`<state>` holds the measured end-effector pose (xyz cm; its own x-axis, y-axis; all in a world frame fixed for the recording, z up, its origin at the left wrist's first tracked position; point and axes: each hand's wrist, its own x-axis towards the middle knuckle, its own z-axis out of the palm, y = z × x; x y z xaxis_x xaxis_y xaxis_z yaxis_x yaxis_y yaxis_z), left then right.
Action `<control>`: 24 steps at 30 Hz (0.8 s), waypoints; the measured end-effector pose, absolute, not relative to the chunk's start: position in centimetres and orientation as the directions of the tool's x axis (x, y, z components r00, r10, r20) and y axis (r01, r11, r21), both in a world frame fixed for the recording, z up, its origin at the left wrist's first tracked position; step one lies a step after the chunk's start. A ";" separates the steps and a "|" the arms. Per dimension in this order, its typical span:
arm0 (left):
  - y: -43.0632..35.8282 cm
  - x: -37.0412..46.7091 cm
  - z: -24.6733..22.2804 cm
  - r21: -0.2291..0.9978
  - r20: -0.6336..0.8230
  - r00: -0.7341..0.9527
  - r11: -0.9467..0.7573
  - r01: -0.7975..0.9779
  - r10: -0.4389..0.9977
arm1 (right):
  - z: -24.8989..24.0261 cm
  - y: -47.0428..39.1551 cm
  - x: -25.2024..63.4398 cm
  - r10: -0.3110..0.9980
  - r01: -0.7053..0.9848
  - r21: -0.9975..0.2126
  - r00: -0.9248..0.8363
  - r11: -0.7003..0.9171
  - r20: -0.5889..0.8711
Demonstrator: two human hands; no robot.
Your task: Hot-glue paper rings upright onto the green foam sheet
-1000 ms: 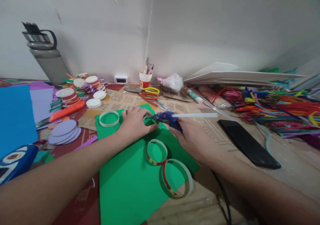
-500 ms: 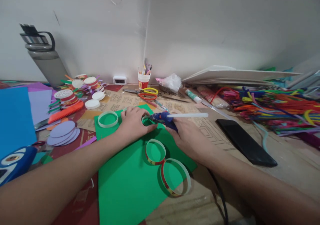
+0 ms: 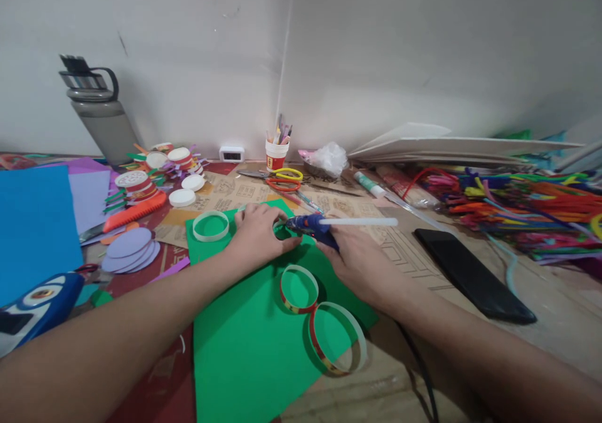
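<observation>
My right hand (image 3: 355, 253) grips a blue hot glue gun (image 3: 308, 223); a long white glue stick (image 3: 362, 221) sticks out of its back end. The nozzle points left into the curve between the thumb and fingers of my left hand (image 3: 258, 231). That hand is bent around a paper ring, mostly hidden, with only a bit of pale edge showing by the knuckles. Beneath lies a green sheet (image 3: 235, 348). Three more paper rings rest on or over it: a pale ring (image 3: 211, 239) at the far left corner, a red-banded ring (image 3: 286, 297) and a larger red-banded ring (image 3: 324, 357) nearer me.
A black phone (image 3: 473, 275) and pipe cleaners (image 3: 527, 203) lie right. Behind are scissors (image 3: 285, 178), a cup of pens (image 3: 276, 156) and a glue tube (image 3: 369, 184). Left are a bottle (image 3: 106, 125), purple discs (image 3: 129, 250), an orange cutter (image 3: 136, 213) and a blue device (image 3: 44, 307).
The whole view has shifted slightly, so everything sits a little further right and lower. Both hands and the glue gun hold nearly the same pose over the green sheet.
</observation>
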<state>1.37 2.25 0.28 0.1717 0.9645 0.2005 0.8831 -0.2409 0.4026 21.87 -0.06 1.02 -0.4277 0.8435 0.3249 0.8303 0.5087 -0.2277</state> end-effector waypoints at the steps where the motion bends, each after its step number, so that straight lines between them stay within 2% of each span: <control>1: 2.3 1.4 0.2 0.402 0.203 0.173 -0.243 0.883 0.964 | 1.0 0.0 21.8 0.843 0.829 -0.230 -0.429 0.510 0.325; 7: 2.3 1.3 0.2 0.408 0.203 0.171 -0.243 0.880 0.964 | 1.1 0.1 22.2 0.827 0.823 -0.209 -0.442 0.528 0.347; 14: 2.3 1.3 0.1 0.413 0.223 0.157 -0.239 0.879 0.962 | 2.0 -0.3 22.5 0.837 0.819 -0.247 -0.425 0.518 0.345; 19: 2.3 1.3 0.1 0.413 0.212 0.166 -0.242 0.878 0.963 | 1.8 -0.4 22.3 0.819 0.821 -0.205 -0.439 0.533 0.370; 24: 2.4 1.3 0.1 0.401 0.207 0.171 -0.243 0.883 0.963 | 1.1 -0.1 22.0 0.846 0.837 -0.212 -0.428 0.504 0.318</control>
<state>1.30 2.40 0.09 0.1710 0.9632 0.2075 0.8831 -0.2432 0.4012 21.98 -0.08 1.08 -0.4282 0.8458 0.3183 0.8375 0.5037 -0.2119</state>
